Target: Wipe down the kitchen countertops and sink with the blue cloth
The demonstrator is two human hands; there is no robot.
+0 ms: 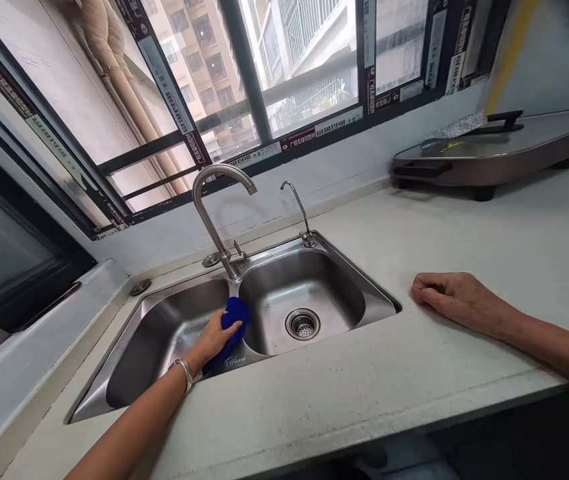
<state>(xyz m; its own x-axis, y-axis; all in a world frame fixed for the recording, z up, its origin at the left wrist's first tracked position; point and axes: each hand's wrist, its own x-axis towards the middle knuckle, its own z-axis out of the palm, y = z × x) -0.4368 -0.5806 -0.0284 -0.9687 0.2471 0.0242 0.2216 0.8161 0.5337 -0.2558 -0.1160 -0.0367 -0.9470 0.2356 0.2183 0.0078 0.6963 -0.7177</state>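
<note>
A blue cloth [237, 313] is gripped in my left hand [214, 339], which presses it on the divider between the two bowls of a steel sink [309, 280]. Part of the cloth hangs below my fingers toward the front rim. My right hand [447, 297] rests loosely curled on the pale countertop [334, 407], to the right of the sink's corner. Nothing shows in its fingers. Behind my left hand rises a curved steel faucet [207, 207], its base at the back of the divider.
A slim second tap [297, 200] stands at the sink's back right corner. The right bowl has a drain strainer [303, 324]. An electric pan with a glass lid [494, 153] sits at the back right. Dark-framed windows [259, 73] line the wall behind.
</note>
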